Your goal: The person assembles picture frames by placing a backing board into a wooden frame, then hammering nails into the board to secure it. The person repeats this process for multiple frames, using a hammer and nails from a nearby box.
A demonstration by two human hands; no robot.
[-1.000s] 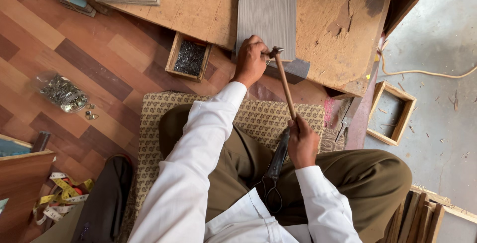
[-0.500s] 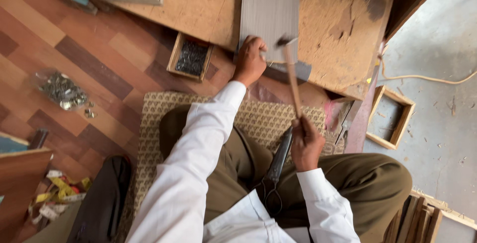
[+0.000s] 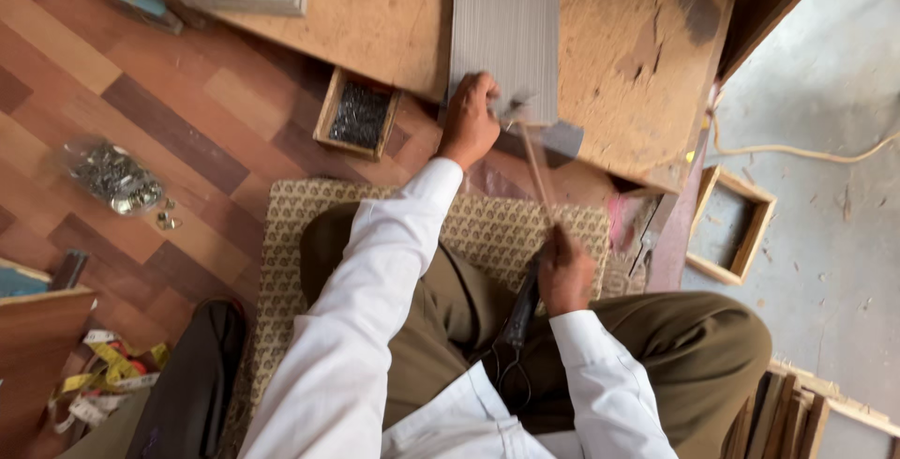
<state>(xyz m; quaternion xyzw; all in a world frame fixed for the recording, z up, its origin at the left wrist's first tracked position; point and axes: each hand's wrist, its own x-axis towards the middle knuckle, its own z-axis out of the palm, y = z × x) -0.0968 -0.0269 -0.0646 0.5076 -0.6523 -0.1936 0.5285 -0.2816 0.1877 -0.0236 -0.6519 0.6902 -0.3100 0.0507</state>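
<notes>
Single head-worn view, looking steeply down over the seated person's lap.

We find one camera only (no second view to overlap). It faces forward and down, near the white sleeves, taking in the left hand (image 3: 469,121), the right hand (image 3: 565,271), the plywood board (image 3: 375,18) beyond and the wood-pattern floor (image 3: 141,112) leftward.

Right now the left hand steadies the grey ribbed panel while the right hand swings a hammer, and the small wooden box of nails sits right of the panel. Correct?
Not quite. In the head view the wooden box of nails sits left of the grey ribbed panel. The left hand steadies the panel; the right hand swings the hammer.
</notes>
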